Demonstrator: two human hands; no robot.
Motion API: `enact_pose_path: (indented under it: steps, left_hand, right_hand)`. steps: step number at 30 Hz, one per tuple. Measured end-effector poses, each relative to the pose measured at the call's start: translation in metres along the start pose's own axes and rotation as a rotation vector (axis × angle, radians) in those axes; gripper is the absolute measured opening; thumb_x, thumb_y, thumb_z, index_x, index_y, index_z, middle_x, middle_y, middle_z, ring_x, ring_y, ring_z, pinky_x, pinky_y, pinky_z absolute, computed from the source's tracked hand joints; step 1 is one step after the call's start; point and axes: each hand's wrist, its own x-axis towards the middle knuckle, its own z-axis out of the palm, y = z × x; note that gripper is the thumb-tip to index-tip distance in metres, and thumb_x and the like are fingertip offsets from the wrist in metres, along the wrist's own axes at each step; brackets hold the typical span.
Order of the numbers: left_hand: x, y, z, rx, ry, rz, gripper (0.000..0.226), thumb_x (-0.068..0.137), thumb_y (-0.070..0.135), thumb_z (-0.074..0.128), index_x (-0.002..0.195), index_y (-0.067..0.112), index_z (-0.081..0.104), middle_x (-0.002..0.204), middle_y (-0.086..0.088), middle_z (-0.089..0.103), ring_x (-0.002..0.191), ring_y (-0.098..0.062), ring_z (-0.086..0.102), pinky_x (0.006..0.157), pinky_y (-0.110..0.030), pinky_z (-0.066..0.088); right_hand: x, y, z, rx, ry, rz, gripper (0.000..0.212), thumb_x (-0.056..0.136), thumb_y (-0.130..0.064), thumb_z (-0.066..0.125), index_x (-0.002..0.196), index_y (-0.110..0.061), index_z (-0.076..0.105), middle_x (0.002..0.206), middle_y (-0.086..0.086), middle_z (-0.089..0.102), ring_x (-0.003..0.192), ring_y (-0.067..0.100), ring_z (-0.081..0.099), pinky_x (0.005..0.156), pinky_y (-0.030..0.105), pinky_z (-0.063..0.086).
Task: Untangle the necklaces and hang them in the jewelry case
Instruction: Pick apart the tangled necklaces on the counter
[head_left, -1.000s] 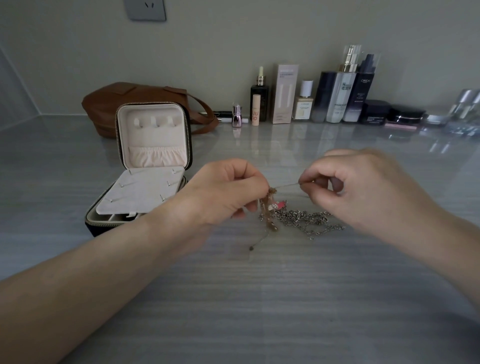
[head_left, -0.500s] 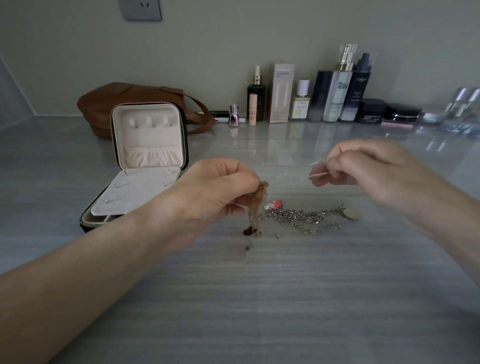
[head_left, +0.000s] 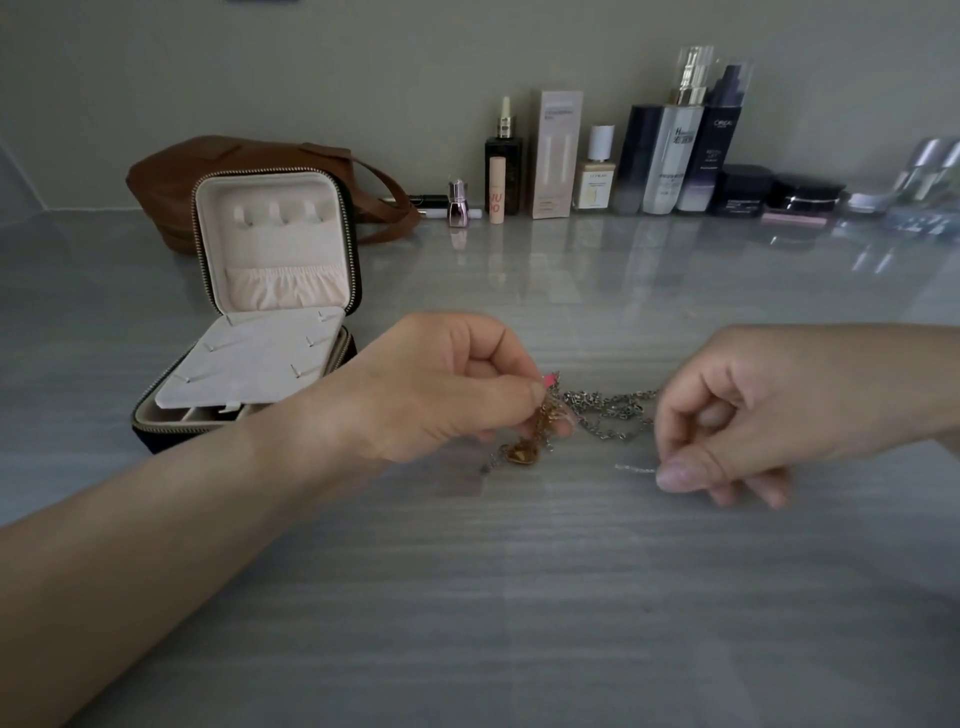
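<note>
Grey tabletop (head_left: 467, 597), spanning your view. Brown bag (head_left: 171, 182), far left by the wall. Jewelry case (head_left: 275, 249), open with its lid upright, just in front of the bag. Row of cosmetic bottles (head_left: 670, 156), far right along the wall. Your left hand (head_left: 441, 389), centre, and your right hand (head_left: 753, 405), to its right, both with fingers curled in a pinch. Silver link chain (head_left: 608, 408), heaped on the table between your hands. Gold necklace (head_left: 524, 449), pinched in your left fingertips, pendant hanging low. Thin silver strand (head_left: 636, 469), gripped between your right thumb and forefinger.
</note>
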Motion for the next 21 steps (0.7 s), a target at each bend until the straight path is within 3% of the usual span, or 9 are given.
enact_pose_path:
  steps: [7,12,14,18,21]
  left_hand:
    - [-0.002,-0.002,0.006,-0.053,-0.071,0.006,0.01,0.08,0.004,0.062,0.072,0.01,0.061,0.073,-0.007,0.073,0.057,-0.004,0.062,0.054,-0.014,0.048]
    - [-0.002,-0.005,0.007,-0.047,-0.115,0.013,0.005,0.072,0.015,0.066,0.069,0.016,0.063,0.079,-0.008,0.074,0.061,-0.006,0.062,0.054,-0.016,0.047]
    - [-0.002,-0.005,0.007,-0.049,-0.115,0.016,0.008,0.073,0.016,0.066,0.066,0.018,0.063,0.071,-0.004,0.073,0.06,-0.006,0.061,0.053,-0.015,0.046]
    - [-0.002,-0.003,0.01,-0.017,-0.095,0.014,0.016,0.08,0.004,0.061,0.068,0.013,0.06,0.05,0.007,0.062,0.047,0.001,0.052,0.052,-0.014,0.043]
    - [-0.003,-0.001,0.01,-0.027,-0.106,0.008,0.019,0.08,0.004,0.067,0.065,0.013,0.061,0.05,0.007,0.062,0.047,0.001,0.053,0.051,-0.014,0.044]
  right_hand:
    - [-0.007,-0.004,0.002,-0.123,0.077,0.211,0.055,0.041,-0.063,0.071,0.08,-0.025,0.06,0.061,0.002,0.071,0.043,0.014,0.064,0.039,0.017,0.039]
    - [-0.016,-0.007,0.003,-0.17,0.156,0.199,0.055,0.033,-0.074,0.062,0.077,-0.04,0.06,0.062,-0.009,0.071,0.041,0.012,0.063,0.059,0.022,0.047]
    - [-0.018,-0.009,0.004,-0.153,0.23,0.105,0.053,0.036,-0.073,0.059,0.078,-0.041,0.061,0.058,-0.01,0.069,0.039,0.01,0.061,0.059,0.021,0.049]
    - [-0.009,-0.012,0.011,-0.042,0.352,-0.348,0.027,0.055,-0.052,0.062,0.071,-0.032,0.07,0.053,-0.016,0.064,0.032,0.005,0.053,0.04,0.012,0.043]
    - [-0.003,-0.014,0.017,-0.035,0.392,-0.469,0.02,0.063,-0.048,0.062,0.071,-0.032,0.071,0.05,-0.025,0.059,0.035,0.007,0.049,0.041,0.015,0.041]
